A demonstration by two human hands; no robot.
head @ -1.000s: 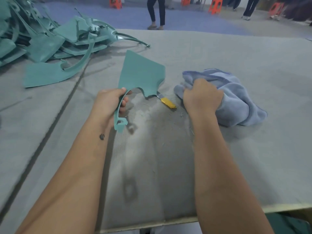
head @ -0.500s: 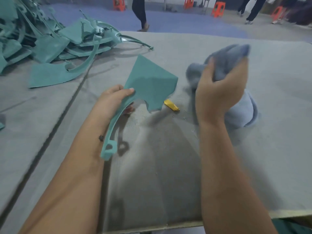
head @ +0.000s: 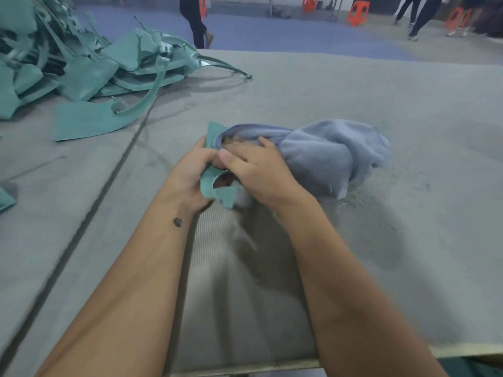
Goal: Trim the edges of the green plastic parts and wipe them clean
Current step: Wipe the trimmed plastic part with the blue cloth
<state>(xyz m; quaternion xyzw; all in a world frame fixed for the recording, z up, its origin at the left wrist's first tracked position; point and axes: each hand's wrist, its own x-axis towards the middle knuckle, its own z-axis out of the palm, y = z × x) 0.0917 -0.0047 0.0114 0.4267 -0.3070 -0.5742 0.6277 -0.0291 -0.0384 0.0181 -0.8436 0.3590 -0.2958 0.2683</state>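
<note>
My left hand (head: 190, 172) grips a green plastic part (head: 211, 183) in the middle of the grey table (head: 353, 104). Most of that part is hidden under a blue cloth (head: 326, 153). My right hand (head: 253, 170) holds the cloth against the part, its fingertips tucked into the fabric. The cloth's loose end trails to the right onto the table. The yellow-handled knife is out of sight.
A pile of green plastic parts (head: 89, 66) lies at the table's far left, with one flat part (head: 81, 121) nearest me. A green scrap (head: 5, 200) sits at the left edge. Fine shavings (head: 362, 197) lie beside the cloth. People walk beyond the table, near orange stools (head: 356, 14).
My right hand lifted the cloth off the table and brought it left and down over the green part. My left hand turned the part, so little of it shows now. The knife went out of sight.
</note>
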